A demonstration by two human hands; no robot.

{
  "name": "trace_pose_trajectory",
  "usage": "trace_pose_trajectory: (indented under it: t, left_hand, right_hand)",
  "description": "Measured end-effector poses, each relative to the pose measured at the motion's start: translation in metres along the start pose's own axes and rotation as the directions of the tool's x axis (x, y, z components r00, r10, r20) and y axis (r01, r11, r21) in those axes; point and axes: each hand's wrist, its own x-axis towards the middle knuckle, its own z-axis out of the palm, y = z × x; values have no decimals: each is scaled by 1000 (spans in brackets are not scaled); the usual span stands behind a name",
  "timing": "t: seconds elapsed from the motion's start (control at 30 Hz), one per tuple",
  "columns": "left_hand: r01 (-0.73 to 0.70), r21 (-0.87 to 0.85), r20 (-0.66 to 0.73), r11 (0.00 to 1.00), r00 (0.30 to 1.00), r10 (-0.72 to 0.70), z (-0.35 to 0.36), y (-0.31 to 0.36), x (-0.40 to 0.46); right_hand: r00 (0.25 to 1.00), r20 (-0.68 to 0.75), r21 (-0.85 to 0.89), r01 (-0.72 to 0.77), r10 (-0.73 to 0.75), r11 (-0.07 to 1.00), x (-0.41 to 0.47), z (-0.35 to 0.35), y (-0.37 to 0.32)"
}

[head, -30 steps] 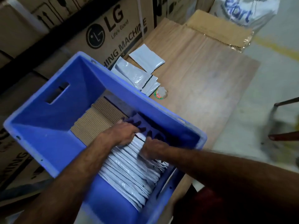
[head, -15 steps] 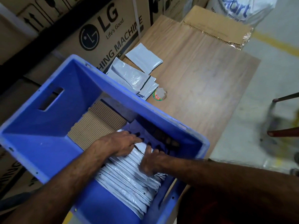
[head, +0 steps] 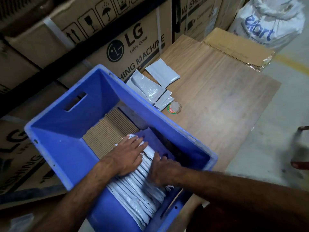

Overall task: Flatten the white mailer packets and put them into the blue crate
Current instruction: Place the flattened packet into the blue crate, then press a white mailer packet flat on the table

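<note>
A blue crate (head: 66, 148) stands on the near end of a wooden table. Inside it a row of white mailer packets (head: 138, 193) leans in a stack beside a sheet of corrugated cardboard (head: 107, 133). My left hand (head: 127, 154) lies flat on top of the stack with straight fingers, pressing it down. My right hand (head: 163, 171) rests against the stack's right side, fingers extended and slightly blurred. A few more white packets (head: 150, 87) lie loose on the table just beyond the crate, with one packet (head: 163, 74) a little farther back.
A round sticker-like scrap (head: 174, 108) lies on the wooden table (head: 217, 97) near the loose packets. Flat cardboard (head: 234, 47) sits at the table's far end, a white sack (head: 267, 22) behind it. LG washing-machine boxes (head: 117, 42) line the left side.
My left hand has opened from curled fingers to a flat palm on the packets. My right hand has slid along the stack's right side. The view has shifted slightly.
</note>
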Motion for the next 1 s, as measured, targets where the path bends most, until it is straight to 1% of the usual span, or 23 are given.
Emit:
trace_pose_trajectory:
  t: [0.1, 0.13, 0.2, 0.23, 0.27, 0.3, 0.37, 0.43, 0.5, 0.57, 0.67, 0.77, 0.83, 0.93, 1.0]
  left_hand:
    - [53, -1, -181, 999, 982, -52, -7, 0, -15]
    - [79, 7, -231, 997, 970, -75, -11, 0, -21]
    - [154, -33, -316, 988, 936, -156, -20, 1, -31]
    - [193, -59, -351, 980, 915, -201, -28, 4, -37]
    - [230, -84, -380, 970, 892, -244, -38, 8, -42]
    - [263, -107, -413, 959, 866, -283, -45, 11, -45]
    - [325, -136, -460, 936, 816, -350, -59, 20, -48]
    - [379, -153, -484, 913, 776, -403, -72, 33, -45]
    - [412, -179, -507, 894, 740, -442, -86, 47, -37]
    - [430, -211, -526, 878, 707, -473, -102, 61, -26]
    - [471, -242, -554, 848, 650, -519, -133, 79, 1]
    - [516, -295, -568, 804, 582, -582, -168, 94, 43]
    - [542, -353, -541, 762, 546, -639, -192, 104, 74]
    - [534, -509, -504, 675, 451, -737, -223, 116, 130]
    - [564, -559, -430, 608, 431, -794, -225, 119, 177]
  right_hand:
    - [982, -68, -154, 164, -176, 974, -26, -14, 1]
    - [965, -114, -188, 212, -236, 959, -34, -20, 3]
    - [903, -254, -213, 298, -347, 930, -52, -37, 7]
    - [857, -325, -239, 334, -399, 912, -60, -46, 10]
    - [787, -420, -288, 358, -453, 888, -65, -55, 13]
    - [683, -525, -351, 369, -507, 860, -65, -64, 18]
    - [523, -641, -409, 387, -562, 826, -64, -86, 31]
    - [468, -628, -455, 428, -622, 781, -57, -109, 44]
    - [423, -577, -524, 464, -698, 715, -45, -133, 57]
    - [389, -551, -561, 483, -739, 672, -31, -154, 71]
    - [362, -520, -592, 500, -774, 632, -6, -186, 95]
    - [376, -487, -617, 491, -789, 615, 25, -223, 126]
    - [422, -456, -619, 482, -784, 620, 49, -251, 151]
    - [498, -389, -635, 465, -775, 617, 89, -297, 191]
    - [530, -331, -665, 456, -780, 592, 119, -326, 213]
